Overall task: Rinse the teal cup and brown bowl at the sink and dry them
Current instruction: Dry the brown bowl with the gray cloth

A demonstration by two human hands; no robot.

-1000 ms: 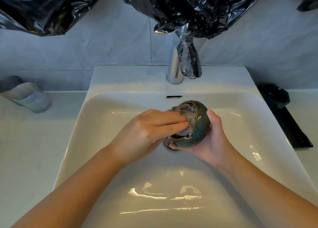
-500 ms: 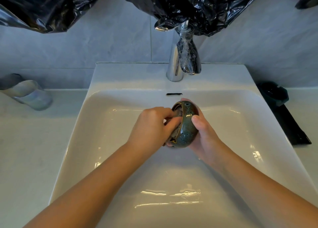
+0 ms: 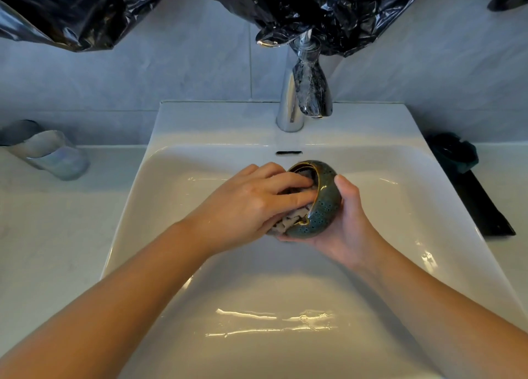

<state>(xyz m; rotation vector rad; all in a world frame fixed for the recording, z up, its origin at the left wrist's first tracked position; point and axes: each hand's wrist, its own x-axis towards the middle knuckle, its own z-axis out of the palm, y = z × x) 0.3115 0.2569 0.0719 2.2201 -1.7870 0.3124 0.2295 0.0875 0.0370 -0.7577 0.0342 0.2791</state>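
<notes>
Since 0.5 s ago the bowl (image 3: 323,207) has rolled mouth-left and the L hand (image 3: 251,204) fingers (image 3: 297,182) have uncurled; they now lie nearly straight, pressing a grey cloth (image 3: 288,224) inside it. R hand (image 3: 348,227) cups the bowl from beneath, thumb clamped on its side, over the sink (image 3: 200,121). Judged: rinse done, bowl approx. mid-dry; the teal cup (image 3: 454,152), on the worktop (image 3: 57,235) at right, possibly still to dry.

Pale counter (image 3: 57,235) w/ white sink (image 3: 217,121) set in the middle.
Chrome tap (image 3: 291,104) stands on sink's back ledge, center. L side of counter: clear glass (image 3: 51,155) near the wall. R side: black tray (image 3: 485,207) just beside sink edge, teal cup (image 3: 454,151) at its far end by the wall.
</notes>
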